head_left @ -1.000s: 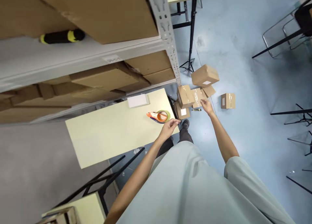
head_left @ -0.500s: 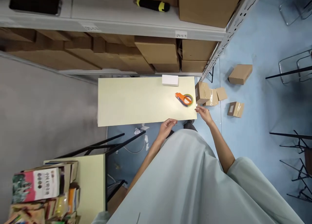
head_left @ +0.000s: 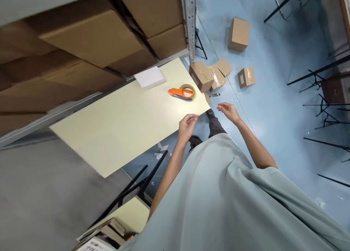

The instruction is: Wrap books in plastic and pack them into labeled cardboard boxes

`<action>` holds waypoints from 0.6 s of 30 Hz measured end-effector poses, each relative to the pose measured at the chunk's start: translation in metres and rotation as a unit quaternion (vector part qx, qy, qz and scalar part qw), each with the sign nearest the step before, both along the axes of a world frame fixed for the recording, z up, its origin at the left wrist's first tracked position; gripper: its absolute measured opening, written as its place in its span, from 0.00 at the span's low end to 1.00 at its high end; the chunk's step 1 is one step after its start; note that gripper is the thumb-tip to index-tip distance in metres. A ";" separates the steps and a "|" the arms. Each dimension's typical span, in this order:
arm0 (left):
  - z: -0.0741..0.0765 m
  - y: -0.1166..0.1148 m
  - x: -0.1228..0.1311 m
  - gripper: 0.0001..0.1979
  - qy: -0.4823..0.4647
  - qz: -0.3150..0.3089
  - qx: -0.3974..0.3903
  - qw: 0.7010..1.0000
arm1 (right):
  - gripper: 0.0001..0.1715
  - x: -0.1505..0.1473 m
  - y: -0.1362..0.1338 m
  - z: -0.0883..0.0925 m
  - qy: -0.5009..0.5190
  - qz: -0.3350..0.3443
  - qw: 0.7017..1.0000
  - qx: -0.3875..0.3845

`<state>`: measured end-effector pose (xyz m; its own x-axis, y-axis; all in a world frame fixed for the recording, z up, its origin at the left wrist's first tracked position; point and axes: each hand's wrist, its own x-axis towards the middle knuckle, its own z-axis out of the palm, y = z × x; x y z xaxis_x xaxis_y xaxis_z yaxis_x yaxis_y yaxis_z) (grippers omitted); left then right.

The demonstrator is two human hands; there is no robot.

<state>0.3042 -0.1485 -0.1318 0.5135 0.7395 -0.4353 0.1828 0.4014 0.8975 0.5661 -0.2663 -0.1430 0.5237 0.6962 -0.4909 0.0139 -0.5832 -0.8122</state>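
My left hand point(head_left: 188, 128) is at the near edge of a pale yellow table point(head_left: 120, 123), fingers loosely bent, with nothing visible in it. Off the table's right corner, my right hand point(head_left: 229, 112) hangs over the floor, fingers loosely stretched and holding nothing that I can see. On the table's right end lies an orange tape dispenser point(head_left: 175, 92), with a tape roll point(head_left: 193, 92) around or under its ring; which one I cannot tell. Farther back, a small white box point(head_left: 150, 77) sits by the far edge.
Shelves with large cardboard boxes point(head_left: 93, 38) line the far left side. Several smaller cartons point(head_left: 201, 76) are on the blue floor, near a small slim tool point(head_left: 214, 94). Books point(head_left: 112, 231) lie on another table at bottom left. Dark-legged furniture point(head_left: 325, 105) stands at right.
The view has turned and come closer to the table, which now slants across the picture. My right hand has moved away from the table's corner. The slim tool on the floor has come into sight.
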 end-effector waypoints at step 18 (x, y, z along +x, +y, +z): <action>-0.296 -0.008 0.303 0.08 0.278 -0.167 0.024 0.946 | 0.21 0.227 0.026 -0.277 -0.075 0.253 0.916 -0.302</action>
